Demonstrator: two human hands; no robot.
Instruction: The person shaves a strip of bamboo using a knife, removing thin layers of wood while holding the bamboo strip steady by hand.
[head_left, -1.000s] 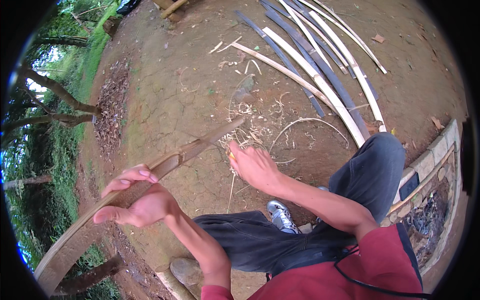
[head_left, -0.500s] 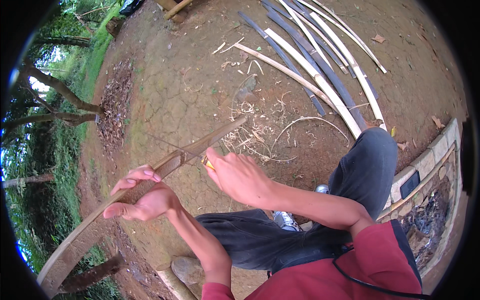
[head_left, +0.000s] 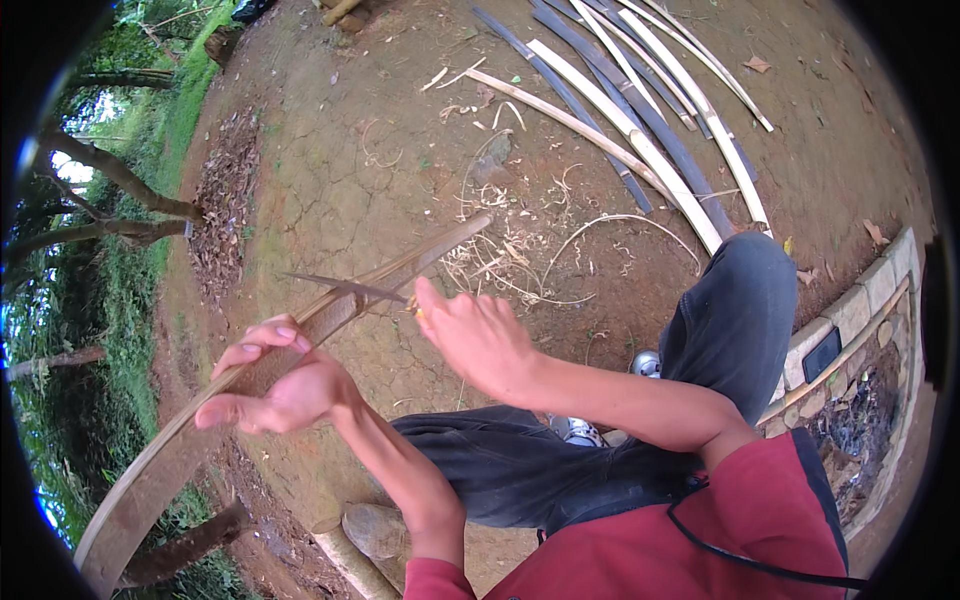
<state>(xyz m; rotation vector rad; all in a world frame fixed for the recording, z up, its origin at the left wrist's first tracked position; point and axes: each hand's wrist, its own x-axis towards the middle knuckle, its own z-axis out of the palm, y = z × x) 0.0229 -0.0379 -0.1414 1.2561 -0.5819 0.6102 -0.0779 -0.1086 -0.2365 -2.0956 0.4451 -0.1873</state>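
Observation:
A long bamboo strip (head_left: 150, 487) slants from the lower left up toward the middle of the view. My left hand (head_left: 295, 388) grips it from beneath, with the fingertips over its far edge and the thumb along the near side. In my right hand (head_left: 478, 338) is a knife (head_left: 350, 287), its handle mostly hidden by my closed fingers, with a bit of yellow showing. The thin blade lies across the strip, a little beyond my left fingertips, and its point sticks out past the far edge.
Pale shavings (head_left: 500, 262) litter the ground beyond my right hand. Several split bamboo strips (head_left: 640, 140) lie at the upper right. A low stone border (head_left: 850, 312) with a dark phone-like slab (head_left: 822, 355) runs along the right. A log (head_left: 350, 562) and stone (head_left: 375, 530) sit near my legs.
The knife blade has turned, showing more of its flat side across the strip. My right hand has shifted slightly, and the strip's far end has risen a little in view.

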